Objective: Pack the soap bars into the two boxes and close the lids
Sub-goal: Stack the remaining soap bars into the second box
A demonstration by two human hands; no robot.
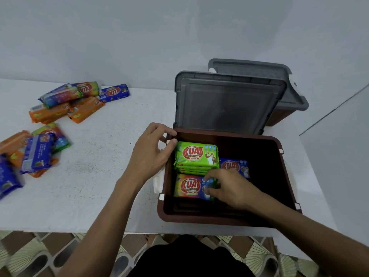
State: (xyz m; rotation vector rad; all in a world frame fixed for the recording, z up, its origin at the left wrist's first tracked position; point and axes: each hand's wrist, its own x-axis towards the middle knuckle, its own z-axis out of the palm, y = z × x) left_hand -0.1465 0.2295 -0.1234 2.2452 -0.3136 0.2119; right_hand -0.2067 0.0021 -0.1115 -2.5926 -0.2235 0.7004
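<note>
1. Soap bars [67, 100] lie loose far left on the table [99, 176], waiting.
2. Left hand [151, 154] grips the brown box [219, 218] rim, probably steadying it.
3. Right hand [229, 188] pinches a rainbow bar [187, 186] inside, just beside the green stack [195, 154], seemingly squaring the row.

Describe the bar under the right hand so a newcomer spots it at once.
Find the open brown box nearest the person, gray lid raised. Against its left wall, nearer than the green stack, lies the rainbow bar, its end in the right hand. It alone is multicoloured; its neighbours are green or blue.
</note>
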